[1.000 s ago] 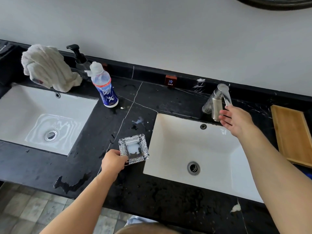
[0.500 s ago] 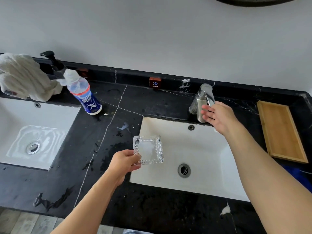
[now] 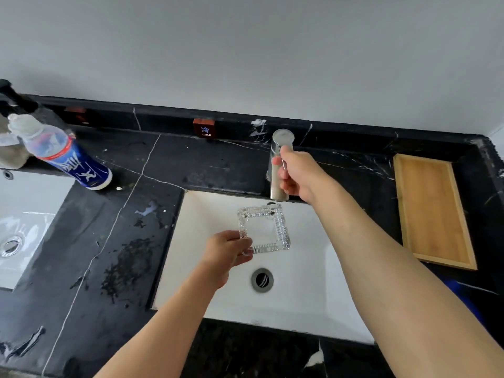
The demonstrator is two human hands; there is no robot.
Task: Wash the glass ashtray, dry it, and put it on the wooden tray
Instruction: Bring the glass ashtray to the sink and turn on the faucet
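My left hand (image 3: 227, 251) grips the near left corner of a square cut-glass ashtray (image 3: 263, 227) and holds it over the white right-hand sink (image 3: 300, 301), just below the spout. My right hand (image 3: 297, 173) is closed around the lever of the metal tap (image 3: 278, 165) at the back of the sink. No water stream is visible. The wooden tray (image 3: 431, 205) lies empty on the black counter to the right of the sink.
A blue-labelled plastic bottle (image 3: 62, 156) leans at the back left, beside a black pump dispenser (image 3: 13, 99) and a pale cloth (image 3: 11, 151). A second sink (image 3: 24, 214) sits at far left. The black marble counter (image 3: 122, 241) shows wet patches. A small COLD label (image 3: 204, 128) stands by the wall.
My left hand carried the ashtray from the counter to over the right sink, under the spout. My right hand went from resting at the tap lever to gripping it.
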